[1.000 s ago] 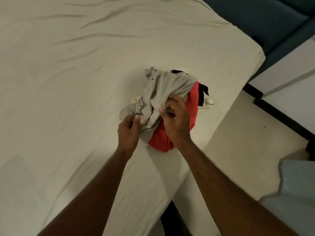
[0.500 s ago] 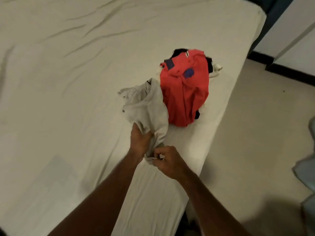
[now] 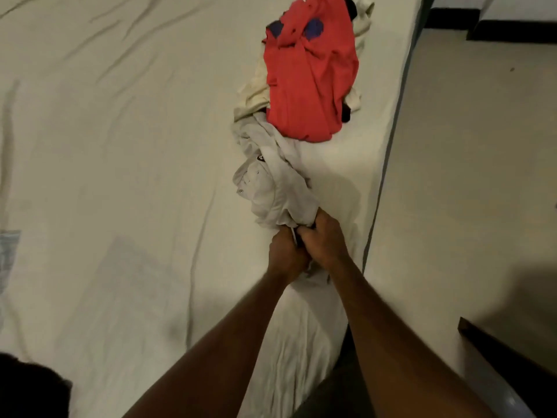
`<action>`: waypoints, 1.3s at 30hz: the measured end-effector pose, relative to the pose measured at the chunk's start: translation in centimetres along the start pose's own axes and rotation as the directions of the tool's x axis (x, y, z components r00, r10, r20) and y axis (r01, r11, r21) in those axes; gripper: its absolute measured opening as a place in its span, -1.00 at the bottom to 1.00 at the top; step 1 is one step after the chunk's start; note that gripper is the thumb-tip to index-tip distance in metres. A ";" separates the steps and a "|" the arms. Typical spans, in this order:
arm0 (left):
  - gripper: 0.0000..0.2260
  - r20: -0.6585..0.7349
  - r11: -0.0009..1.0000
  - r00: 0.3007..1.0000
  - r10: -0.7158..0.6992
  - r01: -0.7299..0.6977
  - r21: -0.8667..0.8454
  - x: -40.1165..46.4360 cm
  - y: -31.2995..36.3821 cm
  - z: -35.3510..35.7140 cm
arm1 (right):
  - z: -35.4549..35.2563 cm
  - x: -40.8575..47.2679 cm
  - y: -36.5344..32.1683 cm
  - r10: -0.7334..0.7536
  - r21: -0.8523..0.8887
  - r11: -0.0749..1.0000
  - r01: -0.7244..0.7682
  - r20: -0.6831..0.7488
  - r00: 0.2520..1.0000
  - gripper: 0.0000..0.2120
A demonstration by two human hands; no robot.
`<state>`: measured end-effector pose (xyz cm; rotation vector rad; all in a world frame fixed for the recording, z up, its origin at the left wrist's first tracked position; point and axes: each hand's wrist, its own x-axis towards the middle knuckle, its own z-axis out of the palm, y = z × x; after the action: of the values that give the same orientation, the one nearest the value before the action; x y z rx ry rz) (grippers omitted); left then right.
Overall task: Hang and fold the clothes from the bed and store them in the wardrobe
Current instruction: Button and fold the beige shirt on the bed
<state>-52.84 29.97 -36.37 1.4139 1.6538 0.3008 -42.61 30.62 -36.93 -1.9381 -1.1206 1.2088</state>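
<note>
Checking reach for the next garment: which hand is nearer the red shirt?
Right, by a little. The right hand and left hand both grip the grey garment's near end, well short of the red shirt; the right sits slightly closer.

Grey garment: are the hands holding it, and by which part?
Yes. Both the left hand and right hand grip the grey garment at its bunched near end; the rest trails on the bed.

We see two bare forearms entering from the bottom edge, no sleeves visible up to the frame edge. Left hand (image 3: 286,251) and right hand (image 3: 324,238): no gloves, rings, watch or wristbands visible. Dark clothing shows between the arms at the bottom; the detail is too dim to make out.
</note>
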 end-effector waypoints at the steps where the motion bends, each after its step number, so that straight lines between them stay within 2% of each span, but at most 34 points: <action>1: -0.82 0.007 1.000 1.000 0.004 -0.004 0.002 -0.5 -0.6 -0.1 | 0.4 -0.5 0.1 -0.027 -0.062 0.998 0.026 -0.019 0.999 -0.68; 2: -0.77 0.010 1.000 1.000 0.026 -0.026 0.003 -0.7 -1.3 0.0 | 0.8 -0.8 0.4 -0.060 -0.126 0.991 0.054 -0.039 0.997 -0.69; 5: -0.88 0.026 0.994 0.994 0.105 -0.104 -0.047 -0.4 -2.6 -0.1 | 1.6 -1.1 1.0 -0.169 -0.228 0.964 0.140 -0.111 0.979 -0.60; 6: -0.86 0.033 0.988 0.989 0.141 -0.139 -0.069 0.1 -3.1 0.0 | 1.9 -1.1 1.3 -0.212 -0.238 0.956 0.174 -0.143 0.967 -0.56; 9: -0.68 0.043 0.965 0.969 0.245 -0.239 -0.112 0.8 -3.9 0.0 | 2.5 -1.2 2.2 -0.258 -0.211 0.953 0.219 -0.176 0.950 -0.50; 13: -0.67 0.039 0.886 0.914 0.404 -0.380 -0.265 1.3 -5.0 0.0 | 3.1 -1.5 2.3 -0.241 -0.156 0.965 0.210 -0.221 0.945 -0.70; 16: -0.58 0.093 0.793 0.866 0.491 -0.399 -0.461 1.1 -6.0 -0.7 | 3.9 -3.1 1.3 -0.103 0.087 0.987 0.135 -0.296 0.950 -0.75; 19: -0.49 0.184 0.696 0.821 0.540 -0.314 -0.645 -1.0 -8.7 -2.7 | 5.2 -6.3 0.5 0.062 0.350 0.935 0.064 -0.337 0.940 -0.79; 21: -0.57 0.188 0.651 0.801 0.569 -0.298 -0.698 -3.2 -12.0 -4.4 | 5.9 -9.3 0.7 0.197 0.563 0.825 -0.042 -0.218 0.956 -0.81; 23: -0.73 0.101 0.645 0.816 0.570 -0.367 -0.670 -4.9 -14.7 -6.5 | 6.4 -12.7 1.2 0.302 0.738 0.654 -0.163 -0.057 0.952 -0.80; 24: -0.79 0.016 0.651 0.825 0.566 -0.435 -0.622 -5.0 -15.6 -7.5 | 6.5 -13.7 1.5 0.336 0.754 0.636 -0.161 -0.083 0.938 -0.81; 25: -0.81 -0.088 0.660 0.815 0.573 -0.522 -0.540 -4.4 -16.1 -8.5 | 6.4 -14.2 2.0 0.353 0.689 0.715 -0.121 -0.206 0.913 -0.83; 26: -0.75 -0.182 0.669 0.778 0.602 -0.615 -0.417 -3.6 -16.2 -9.4 | 6.1 -14.6 2.4 0.324 0.542 0.837 -0.079 -0.375 0.869 -0.84; 27: -0.66 -0.235 0.669 0.719 0.654 -0.695 -0.263 -2.4 -16.3 -10.2 | 6.0 -14.8 2.8 0.249 0.315 0.946 -0.078 -0.550 0.798 -0.78; 28: -0.57 -0.217 0.652 0.656 0.723 -0.752 -0.098 -1.3 -16.2 -10.7 | 6.0 -15.3 2.9 0.126 0.069 0.992 -0.108 -0.677 0.725 -0.67; 29: -0.51 -0.140 0.621 0.610 0.780 -0.782 0.057 -0.6 -15.9 -11.1 | 6.2 -15.7 2.8 -0.047 -0.148 0.984 -0.101 -0.757 0.652 -0.58; 30: -0.47 -0.049 0.591 0.594 0.803 -0.785 0.187 -0.3 -15.4 -11.2 | 6.5 -16.1 2.5 -0.239 -0.320 0.947 -0.033 -0.768 0.595 -0.54; 31: -0.48 0.030 0.551 0.585 0.811 -0.780 0.298 0.0 -14.8 -11.0 | 6.8 -16.6 1.9 -0.406 -0.438 0.895 0.087 -0.715 0.569 -0.56; 33: -0.58 0.111 0.439 0.534 0.838 -0.781 0.444 -0.3 -13.9 -10.0 | 7.6 -17.4 0.9 -0.589 -0.514 0.792 0.330 -0.497 0.638 -0.58; 34: -0.67 0.118 0.389 0.507 0.854 -0.772 0.503 -0.4 -13.4 -9.7 | 7.9 -17.8 0.2 -0.602 -0.539 0.758 0.368 -0.360 0.713 -0.52; 36: -0.80 0.135 0.319 0.499 0.856 -0.715 0.622 0.2 -12.7 -9.9 | 8.7 -17.7 -0.4 -0.502 -0.670 0.688 0.278 -0.163 0.849 -0.41; 37: -0.82 0.153 0.287 0.502 0.851 -0.690 0.664 0.7 -12.5 -10.3 | 8.9 -17.6 -0.3 -0.435 -0.741 0.644 0.189 -0.152 0.888 -0.43; 39: -0.79 0.181 0.281 0.507 0.843 -0.701 0.656 1.7 -12.0 -11.8 | 8.8 -17.4 -0.6 -0.407 -0.812 0.578 0.082 -0.199 0.891 -0.56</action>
<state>-69.45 31.94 -38.80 2.8571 1.0536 0.4332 -54.85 16.00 -32.92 -2.3522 -1.8312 0.1013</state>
